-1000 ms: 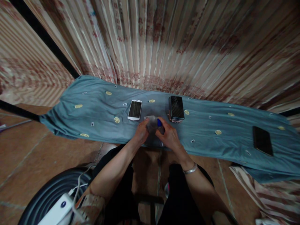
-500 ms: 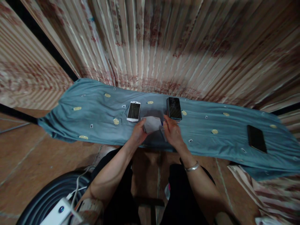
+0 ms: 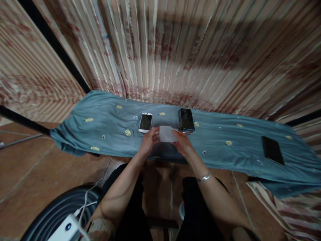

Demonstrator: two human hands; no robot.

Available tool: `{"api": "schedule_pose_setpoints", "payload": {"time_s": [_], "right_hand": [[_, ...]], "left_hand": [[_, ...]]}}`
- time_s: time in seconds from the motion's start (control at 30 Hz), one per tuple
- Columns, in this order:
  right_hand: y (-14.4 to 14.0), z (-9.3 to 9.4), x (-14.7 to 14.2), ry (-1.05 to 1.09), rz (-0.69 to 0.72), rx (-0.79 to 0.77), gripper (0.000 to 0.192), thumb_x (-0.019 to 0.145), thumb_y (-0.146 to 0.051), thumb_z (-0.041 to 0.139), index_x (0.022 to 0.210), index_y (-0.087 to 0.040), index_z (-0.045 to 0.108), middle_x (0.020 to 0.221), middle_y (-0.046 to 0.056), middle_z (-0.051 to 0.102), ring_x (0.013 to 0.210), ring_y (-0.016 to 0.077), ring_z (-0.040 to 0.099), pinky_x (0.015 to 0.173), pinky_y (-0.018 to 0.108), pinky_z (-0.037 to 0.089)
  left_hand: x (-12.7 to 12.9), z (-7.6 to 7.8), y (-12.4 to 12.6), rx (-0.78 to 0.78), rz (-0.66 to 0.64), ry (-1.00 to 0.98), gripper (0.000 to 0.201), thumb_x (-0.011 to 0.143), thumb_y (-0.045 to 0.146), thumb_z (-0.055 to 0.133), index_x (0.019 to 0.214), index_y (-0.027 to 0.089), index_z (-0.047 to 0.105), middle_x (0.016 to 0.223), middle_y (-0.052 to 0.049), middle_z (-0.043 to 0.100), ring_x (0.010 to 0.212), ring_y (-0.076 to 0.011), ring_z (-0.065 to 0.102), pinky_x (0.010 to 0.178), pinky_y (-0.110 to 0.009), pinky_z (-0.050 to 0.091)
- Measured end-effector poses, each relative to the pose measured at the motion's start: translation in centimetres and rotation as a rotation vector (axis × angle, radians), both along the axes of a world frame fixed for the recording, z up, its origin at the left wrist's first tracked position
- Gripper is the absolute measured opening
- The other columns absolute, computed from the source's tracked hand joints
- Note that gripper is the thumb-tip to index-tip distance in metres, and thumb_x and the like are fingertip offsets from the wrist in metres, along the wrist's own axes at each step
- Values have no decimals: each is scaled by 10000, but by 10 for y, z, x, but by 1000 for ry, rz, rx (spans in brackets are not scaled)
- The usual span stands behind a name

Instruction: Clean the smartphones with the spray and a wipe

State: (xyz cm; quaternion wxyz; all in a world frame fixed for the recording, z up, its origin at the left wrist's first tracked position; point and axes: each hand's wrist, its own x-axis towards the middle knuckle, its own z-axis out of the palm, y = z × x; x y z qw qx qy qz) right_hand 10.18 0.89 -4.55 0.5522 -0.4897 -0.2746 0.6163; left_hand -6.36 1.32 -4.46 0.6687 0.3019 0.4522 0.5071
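A pleated curtain (image 3: 155,50) hung behind the tabletop (image 3: 213,152), which a blue cloth (image 3: 112,124) covered. Your left hand (image 3: 149,140) and right hand (image 3: 183,143) were close together over its middle. A black phone (image 3: 273,150) lay well apart on the right; the phone stack (image 3: 187,118) stood just past your right hand. Your fingers grasped a pale grey sheet (image 3: 167,134) between your hands, by opposite sides. The white phone (image 3: 145,122) lay just past your left hand.

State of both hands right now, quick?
Left hand: closed on one edge of a flat pale grey piece.
Right hand: closed on the opposite edge of that piece, thumb on top.
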Motion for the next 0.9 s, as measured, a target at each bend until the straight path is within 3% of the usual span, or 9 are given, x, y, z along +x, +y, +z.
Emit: {"api": "schedule_pose_setpoints", "payload": {"time_s": [0.07, 0.13, 0.2, 0.3, 0.53, 0.77, 0.9], "right_hand": [[5, 0, 2, 40, -5, 11, 248, 690, -402, 888, 776, -243, 718, 755, 2, 805, 715, 232, 762, 652, 374, 650], [8, 1, 2, 71, 0, 28, 198, 727, -365, 864, 799, -246, 724, 778, 11, 814, 786, 258, 787, 734, 431, 675], [9, 2, 1, 84, 3, 30, 172, 741, -344, 853, 817, -247, 732, 803, 18, 822, 851, 276, 799, 803, 472, 679], [8, 7, 0, 94, 2, 12, 162, 743, -331, 850, 831, -243, 745, 845, 23, 831, 926, 289, 804, 866, 488, 672], [2, 17, 4, 137, 2, -3, 160, 722, -293, 846, 840, -216, 771, 856, 33, 835, 898, 274, 803, 860, 449, 672], [-7, 20, 12, 163, -22, -17, 158, 713, -288, 857, 799, -223, 741, 782, 18, 818, 873, 291, 808, 864, 489, 671], [-12, 22, 17, 153, -15, 8, 183, 704, -287, 864, 823, -221, 741, 807, 28, 823, 923, 296, 809, 878, 480, 673]], "left_hand": [[-9, -6, 12, 123, 153, 262, 358, 904, 378, 670, 1195, 170, 684, 1195, -144, 742, 1185, -294, 673, 988, -428, 545], [-17, -11, 27, 272, 253, 615, 496, 805, 266, 754, 1284, 180, 660, 1371, -160, 666, 1362, -327, 567, 1157, -484, 434], [-23, -15, 40, 352, 274, 875, 678, 751, 229, 785, 1398, 173, 591, 1517, -190, 564, 1475, -358, 457, 1243, -537, 324], [-24, -22, 52, 314, 259, 1072, 868, 726, 222, 814, 1521, 170, 469, 1622, -231, 454, 1546, -411, 356, 1236, -595, 317], [-22, -34, 59, 215, 180, 1276, 1003, 732, 246, 828, 1598, 103, 344, 1655, -289, 389, 1545, -444, 365, 1222, -586, 347], [-27, -31, 64, 224, 148, 1357, 1010, 721, 189, 778, 1615, 92, 319, 1598, -274, 478, 1496, -435, 446, 1208, -570, 384], [-32, -27, 68, 207, 179, 1290, 1102, 653, 196, 823, 1626, 126, 311, 1526, -248, 564, 1440, -447, 507, 1190, -588, 399]]}}
